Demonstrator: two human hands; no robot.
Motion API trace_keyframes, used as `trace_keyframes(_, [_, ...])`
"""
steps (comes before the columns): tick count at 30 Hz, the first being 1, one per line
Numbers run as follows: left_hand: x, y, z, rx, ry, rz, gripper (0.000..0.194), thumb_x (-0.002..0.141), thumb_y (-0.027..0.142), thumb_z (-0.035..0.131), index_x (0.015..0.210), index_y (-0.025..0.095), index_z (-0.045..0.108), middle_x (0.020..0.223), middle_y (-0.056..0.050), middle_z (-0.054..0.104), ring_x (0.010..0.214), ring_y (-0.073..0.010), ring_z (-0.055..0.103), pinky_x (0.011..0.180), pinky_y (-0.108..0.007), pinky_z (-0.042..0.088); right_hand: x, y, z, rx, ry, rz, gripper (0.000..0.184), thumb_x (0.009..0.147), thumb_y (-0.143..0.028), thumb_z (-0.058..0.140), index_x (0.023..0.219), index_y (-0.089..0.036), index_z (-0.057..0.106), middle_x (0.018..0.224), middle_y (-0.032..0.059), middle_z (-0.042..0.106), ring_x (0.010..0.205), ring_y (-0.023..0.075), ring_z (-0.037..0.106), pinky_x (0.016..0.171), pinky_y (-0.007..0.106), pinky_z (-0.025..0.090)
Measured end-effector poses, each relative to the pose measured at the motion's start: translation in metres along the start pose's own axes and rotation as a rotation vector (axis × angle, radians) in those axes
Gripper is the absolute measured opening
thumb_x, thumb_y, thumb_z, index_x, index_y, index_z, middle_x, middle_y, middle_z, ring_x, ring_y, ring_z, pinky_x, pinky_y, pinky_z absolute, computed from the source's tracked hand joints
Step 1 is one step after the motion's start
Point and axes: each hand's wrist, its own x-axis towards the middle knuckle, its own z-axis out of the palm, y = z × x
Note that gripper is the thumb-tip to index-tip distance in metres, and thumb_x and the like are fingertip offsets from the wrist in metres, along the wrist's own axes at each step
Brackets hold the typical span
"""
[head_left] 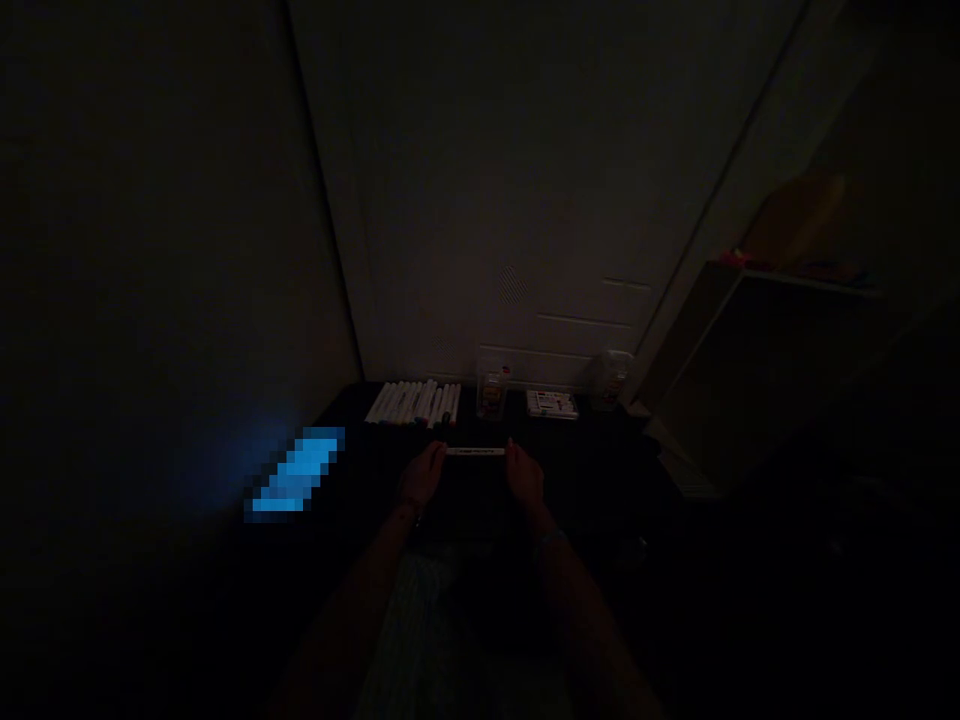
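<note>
Between my two hands a white marker (475, 452) with dark print along its barrel is held level above the dark table (585, 480). My left hand (424, 474) pinches its left end, and my right hand (525, 474) grips the right end. Behind the left hand lies a row of several white markers (412, 402) side by side, a few with coloured ends. A clear plastic container (492, 392) stands just beyond the held marker. To its right is a flat pack (552, 404) with white items and a printed label.
A second clear container (615, 378) stands at the back right of the table. On the left glows a blurred blue screen (298, 474). The wall (480, 200) rises behind the table, and a shelf unit (697, 340) stands to the right. The room is very dark.
</note>
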Motion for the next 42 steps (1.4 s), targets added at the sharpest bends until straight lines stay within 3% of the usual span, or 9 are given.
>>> trace_keyframes(8, [0.000,0.000,0.000,0.048,-0.012,-0.031,0.040,0.085,0.045,0.023,0.109,0.026,0.049,0.111,-0.004,0.058,0.097,-0.0162,0.054,0.076,-0.023,0.037,0.001,0.001,-0.001,0.067,-0.022,0.043,0.063,0.086,-0.052,0.004,0.090,-0.023,0.060,0.087,0.0031,0.063,0.079,0.0151,0.057,0.068,0.023,0.037])
trace_keyframes(31, [-0.003,0.006,-0.004,0.026,-0.042,0.009,0.036,0.084,0.045,0.029,0.104,0.027,0.052,0.101,0.000,0.062,0.092,-0.0154,0.055,0.077,-0.022,0.038,0.000,-0.004,-0.005,-0.059,0.006,0.051,0.062,0.088,-0.047,0.004,0.094,-0.021,0.060,0.093,0.0071,0.063,0.085,0.0172,0.057,0.070,0.024,0.038])
trace_keyframes(42, [-0.007,0.010,-0.003,0.092,-0.043,0.001,0.040,0.084,0.049,0.025,0.103,0.028,0.052,0.101,-0.001,0.062,0.091,-0.0158,0.056,0.072,-0.022,0.038,-0.003,-0.007,-0.008,0.010,0.022,0.086,0.058,0.088,-0.047,0.008,0.096,-0.022,0.059,0.092,0.0060,0.063,0.083,0.0159,0.057,0.067,0.022,0.038])
